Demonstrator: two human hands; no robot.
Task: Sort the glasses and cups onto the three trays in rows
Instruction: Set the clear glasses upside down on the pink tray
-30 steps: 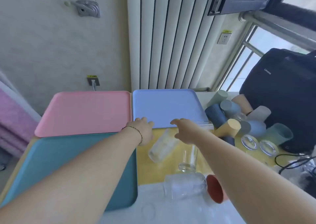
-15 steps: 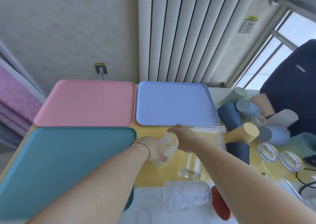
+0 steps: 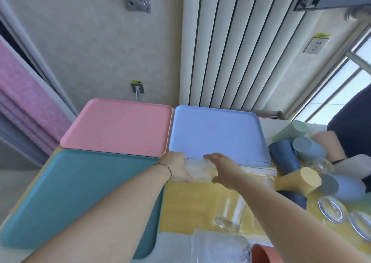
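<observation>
Three bare trays lie on the table: a pink tray (image 3: 118,126) at the back left, a light blue tray (image 3: 216,130) at the back right, a teal tray (image 3: 76,192) in front. My left hand (image 3: 178,169) grips a frosted clear glass (image 3: 198,170) from its left side, just in front of the blue tray. My right hand (image 3: 222,169) is at the same glass from the right, fingers extended over it. A tall clear glass (image 3: 230,214) lies under my right forearm.
A heap of lying cups fills the right side: dark blue cup (image 3: 283,156), yellow cup (image 3: 301,179), pale green cup (image 3: 293,131), and clear glasses (image 3: 331,212). A large clear glass (image 3: 218,248) and an orange cup (image 3: 261,254) lie near the front edge. A radiator stands behind.
Both hands dropped to the frosted glass and lifted it forward toward the blue tray's near edge. The camera tilted and shifted.
</observation>
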